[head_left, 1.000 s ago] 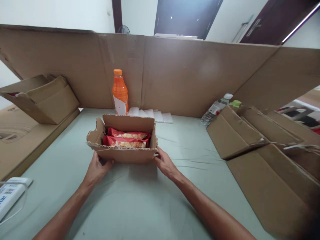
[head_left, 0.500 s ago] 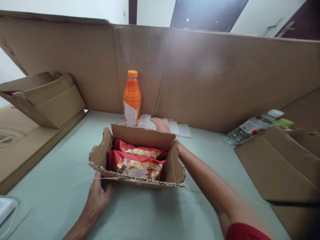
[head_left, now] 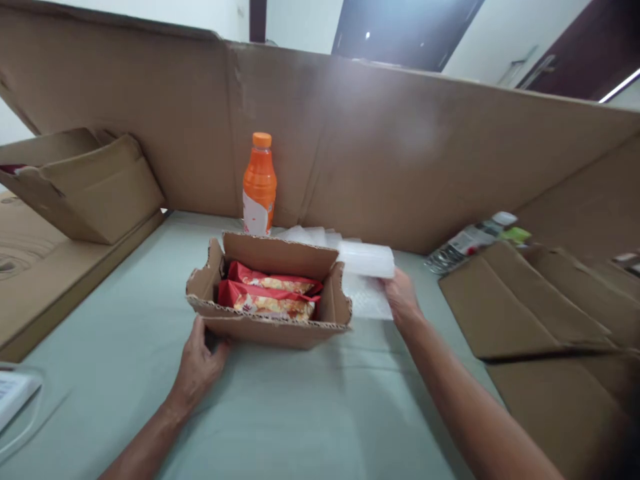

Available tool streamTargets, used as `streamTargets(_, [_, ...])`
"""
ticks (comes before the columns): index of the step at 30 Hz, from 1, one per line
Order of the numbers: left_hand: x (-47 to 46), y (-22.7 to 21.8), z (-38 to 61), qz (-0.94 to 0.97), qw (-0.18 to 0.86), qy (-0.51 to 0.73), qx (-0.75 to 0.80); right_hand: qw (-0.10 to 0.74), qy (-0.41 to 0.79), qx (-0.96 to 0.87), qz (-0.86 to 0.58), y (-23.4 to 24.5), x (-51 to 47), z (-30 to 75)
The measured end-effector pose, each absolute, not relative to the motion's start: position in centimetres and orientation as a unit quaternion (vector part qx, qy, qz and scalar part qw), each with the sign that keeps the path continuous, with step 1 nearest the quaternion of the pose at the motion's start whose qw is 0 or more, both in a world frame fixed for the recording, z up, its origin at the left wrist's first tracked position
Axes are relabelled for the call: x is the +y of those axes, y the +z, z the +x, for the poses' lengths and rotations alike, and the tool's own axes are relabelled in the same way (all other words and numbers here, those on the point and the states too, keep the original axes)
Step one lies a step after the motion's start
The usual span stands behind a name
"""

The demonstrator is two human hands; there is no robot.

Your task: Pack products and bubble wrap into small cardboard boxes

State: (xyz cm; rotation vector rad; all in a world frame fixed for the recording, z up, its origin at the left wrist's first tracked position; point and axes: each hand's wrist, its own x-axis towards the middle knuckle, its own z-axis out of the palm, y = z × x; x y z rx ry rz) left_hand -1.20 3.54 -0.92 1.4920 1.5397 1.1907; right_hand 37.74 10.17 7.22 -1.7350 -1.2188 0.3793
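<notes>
A small open cardboard box [head_left: 270, 332] with ragged top edges stands in the middle of the table. Inside it, side by side, are two red snack packets: a front packet [head_left: 270, 303] and a back packet [head_left: 280, 281]. My left hand [head_left: 200, 360] grips the box at its near left lower corner, some fingers hidden beneath. To the right of the box, my right hand [head_left: 401, 297] pinches the edge of a translucent sheet of bubble wrap [head_left: 367, 293], partly folded over. Behind the box lie more translucent sheets [head_left: 315, 235], partly covered by it.
An orange bottle [head_left: 260, 187] stands behind the box, before a tall cardboard wall [head_left: 400, 153]. A clear water bottle [head_left: 465, 243] leans by cardboard boxes [head_left: 505, 307] on the right. At left are another cardboard box [head_left: 100, 193] and a white device [head_left: 15, 393] with a cable.
My right hand has come from behind the box out to its right, drawing a bubble wrap sheet along. My left hand stays at the box's corner. The view has shifted slightly.
</notes>
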Motion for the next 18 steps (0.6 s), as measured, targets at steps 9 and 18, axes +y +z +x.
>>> streamTargets(9, [3.2,0.0,-0.9,0.581,0.328,0.498,0.554,0.39,0.034,-0.485,-0.782,8.6,-2.9,40.1])
streamTargets(18, [4.7,0.0,-2.2,0.597,0.234,0.488,0.592,0.286,0.268,-0.636,-0.665,5.0,1.2,28.4])
